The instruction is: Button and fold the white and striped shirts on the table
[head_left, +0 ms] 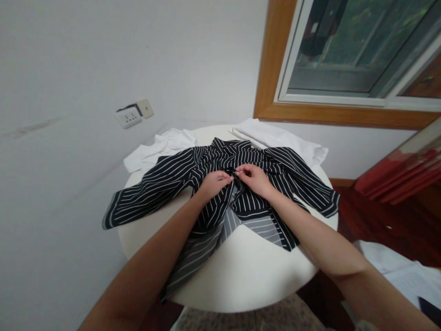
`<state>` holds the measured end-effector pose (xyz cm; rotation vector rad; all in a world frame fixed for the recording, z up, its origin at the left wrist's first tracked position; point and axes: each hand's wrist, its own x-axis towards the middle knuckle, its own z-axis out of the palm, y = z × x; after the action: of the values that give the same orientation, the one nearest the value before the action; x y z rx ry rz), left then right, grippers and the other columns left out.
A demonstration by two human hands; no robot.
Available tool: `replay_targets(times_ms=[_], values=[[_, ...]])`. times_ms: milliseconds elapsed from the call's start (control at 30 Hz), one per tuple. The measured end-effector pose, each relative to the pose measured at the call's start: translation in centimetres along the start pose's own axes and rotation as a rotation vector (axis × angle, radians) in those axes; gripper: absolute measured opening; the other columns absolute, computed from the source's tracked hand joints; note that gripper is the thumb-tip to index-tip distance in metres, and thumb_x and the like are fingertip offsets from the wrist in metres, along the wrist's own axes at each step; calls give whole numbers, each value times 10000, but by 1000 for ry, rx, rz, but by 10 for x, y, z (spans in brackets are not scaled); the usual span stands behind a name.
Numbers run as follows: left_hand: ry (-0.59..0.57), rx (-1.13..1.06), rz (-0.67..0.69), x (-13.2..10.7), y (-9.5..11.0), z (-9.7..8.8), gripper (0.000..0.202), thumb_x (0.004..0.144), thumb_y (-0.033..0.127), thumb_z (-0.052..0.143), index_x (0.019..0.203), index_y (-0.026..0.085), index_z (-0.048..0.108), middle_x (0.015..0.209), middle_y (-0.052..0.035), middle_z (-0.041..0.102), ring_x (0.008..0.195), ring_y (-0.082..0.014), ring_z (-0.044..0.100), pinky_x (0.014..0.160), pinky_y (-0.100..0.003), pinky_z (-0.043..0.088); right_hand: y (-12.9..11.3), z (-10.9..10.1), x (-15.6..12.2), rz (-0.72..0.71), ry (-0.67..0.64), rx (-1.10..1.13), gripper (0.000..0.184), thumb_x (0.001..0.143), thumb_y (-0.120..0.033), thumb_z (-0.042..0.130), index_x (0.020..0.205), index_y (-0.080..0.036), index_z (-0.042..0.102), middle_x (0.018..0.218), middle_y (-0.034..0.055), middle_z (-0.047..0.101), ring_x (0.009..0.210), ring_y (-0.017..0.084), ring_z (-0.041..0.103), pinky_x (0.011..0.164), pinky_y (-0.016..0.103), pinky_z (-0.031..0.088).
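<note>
A black shirt with white stripes (165,184) lies spread front side up, its sleeves stretched out to both sides and its collar toward the wall. At the middle of its front opening, my left hand (217,182) pinches the fabric edge between thumb and fingers. Close beside it, my right hand (254,178) is closed on the other front edge. The fingertips of both hands nearly meet; any button between them is too small to make out. Below the hands the shirt front parts, showing its greyish inner side.
The shirt lies on a round white table (234,276). White garments rest behind it at the left (163,146) and right (275,138). A wall socket (129,117) and a wood-framed window (272,110) are beyond. White cloth or paper (399,266) sits low at the right.
</note>
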<state>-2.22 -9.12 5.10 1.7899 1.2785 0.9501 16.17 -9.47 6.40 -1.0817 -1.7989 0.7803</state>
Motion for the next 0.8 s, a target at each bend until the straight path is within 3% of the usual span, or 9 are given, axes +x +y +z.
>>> replay_targets(times_ms=[100,300,467,633,800], values=[[2,26,29,0,1,0,259,746,428,612,748,169,621,743,-17,673,694,-139,597,692,-267,486,-4,3,-3,-66,23,-111,139,813,-185,570,896,-178,682,882,35,667,819,149,595,784,281,449],[-11,33,68,2,0,-2,244,763,416,589,720,177,566,630,25,566,567,-101,505,557,-226,425,-12,0,-6,-104,93,-219,144,815,-145,559,876,-185,683,843,33,642,804,157,574,756,278,446],[-27,4,89,2,1,-2,202,775,380,562,745,181,548,638,33,539,562,-97,504,559,-227,421,-17,1,-9,-149,54,-243,144,787,-111,567,858,-173,675,791,25,609,764,150,563,741,271,448],[-54,-9,78,2,0,-3,185,775,365,555,788,181,560,713,21,579,600,-99,539,603,-234,460,-14,5,-9,-90,22,-181,122,769,-135,589,846,-178,674,794,17,625,748,141,565,724,266,443],[-74,-33,38,3,0,-5,206,770,377,564,798,174,591,750,0,622,645,-109,565,645,-247,487,-5,5,-5,55,-37,-18,153,749,-195,611,882,-149,670,714,0,625,650,124,557,666,255,432]])
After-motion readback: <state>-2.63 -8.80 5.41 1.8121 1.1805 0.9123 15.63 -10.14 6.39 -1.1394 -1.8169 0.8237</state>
